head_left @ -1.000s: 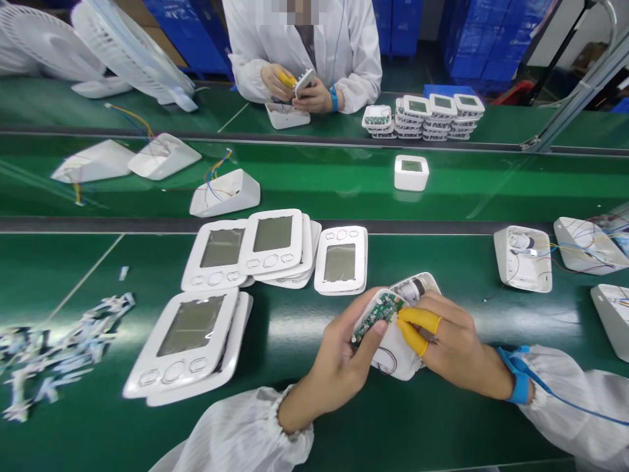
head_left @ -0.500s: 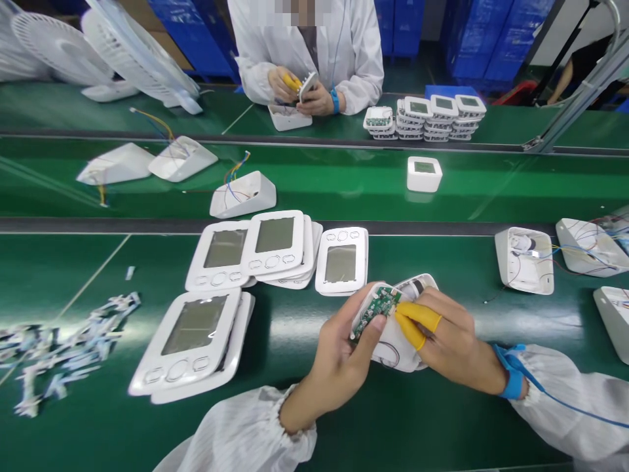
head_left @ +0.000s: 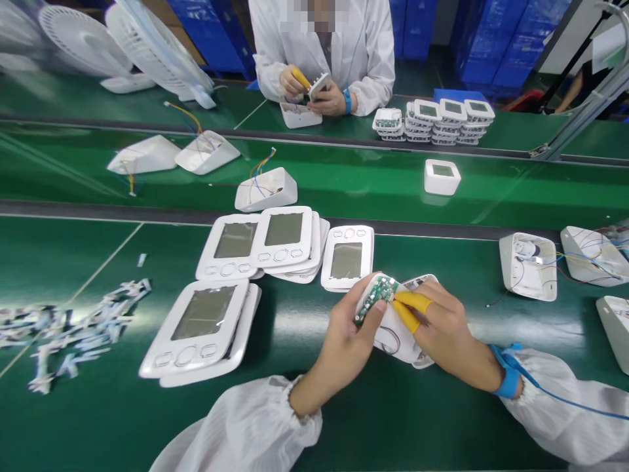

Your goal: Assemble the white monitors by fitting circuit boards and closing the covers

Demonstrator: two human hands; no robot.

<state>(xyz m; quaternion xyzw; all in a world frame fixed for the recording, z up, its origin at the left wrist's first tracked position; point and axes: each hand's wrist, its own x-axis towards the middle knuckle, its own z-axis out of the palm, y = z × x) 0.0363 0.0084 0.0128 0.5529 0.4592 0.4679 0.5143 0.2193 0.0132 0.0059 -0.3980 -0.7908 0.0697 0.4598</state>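
In my left hand (head_left: pixel 346 337) is a white panel whose back carries a green circuit board (head_left: pixel 377 294); the thumb presses on the board's lower edge. My right hand (head_left: pixel 437 321), with yellow finger cots on two fingers, pinches at the board's right edge. What sits between those fingertips is too small to make out. Under both hands lies a white housing (head_left: pixel 400 341) with a thin dark wire, partly hidden by them. Just beyond, a white panel with a grey screen (head_left: pixel 346 261) lies face up on the green table.
Stacked screen panels (head_left: pixel 201 314) lie to the left, beside a scatter of small white strips (head_left: pixel 93 321). Open housings with wires (head_left: pixel 528 265) stand at the right. Several housings (head_left: pixel 268 190) sit on the green belt. Across it, a co-worker (head_left: pixel 324 59) handles a similar panel.
The whole view has shifted a little, so most things appear farther right. My hands keep nearly the same hold, my right fingertips still at the board's edge.
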